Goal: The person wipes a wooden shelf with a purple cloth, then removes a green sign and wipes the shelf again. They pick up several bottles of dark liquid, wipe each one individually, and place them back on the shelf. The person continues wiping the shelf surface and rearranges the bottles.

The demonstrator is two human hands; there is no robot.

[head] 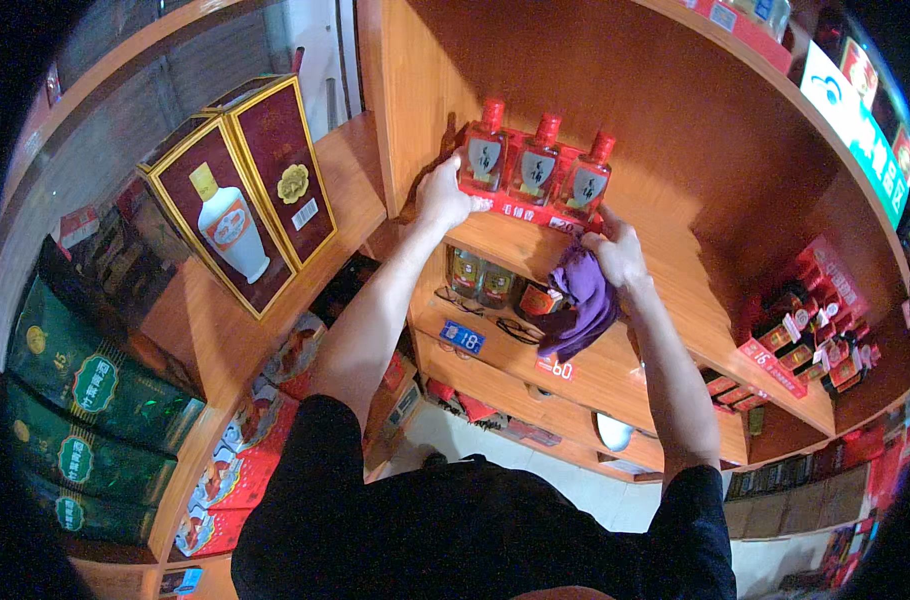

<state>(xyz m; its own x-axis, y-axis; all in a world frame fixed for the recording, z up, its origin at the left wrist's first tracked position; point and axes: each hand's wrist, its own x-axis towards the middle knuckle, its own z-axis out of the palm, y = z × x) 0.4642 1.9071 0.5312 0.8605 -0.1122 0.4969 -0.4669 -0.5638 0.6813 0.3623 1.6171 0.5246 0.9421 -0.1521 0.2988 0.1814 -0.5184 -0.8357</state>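
Three small clear glass liquor bottles [535, 171] with red caps and grey labels stand side by side in a red display tray [526, 212]. The tray is at the back left corner of a wooden shelf board. My left hand [444, 196] grips the tray's left end, its thumb up beside the leftmost bottle. At the tray's right end, my right hand [617, 251] has its fingers on the corner and also holds a bunched purple cloth [586, 304]. The cloth hangs over the shelf's front edge.
Lower down, a shelf holds glass bottles [481, 279], black-framed glasses [519, 330] and a blue price tag [462, 337]. Maroon-and-gold liquor boxes [237, 202] stand to the left, above green boxes [95, 386]. Another red bottle display [807, 337] stands to the right.
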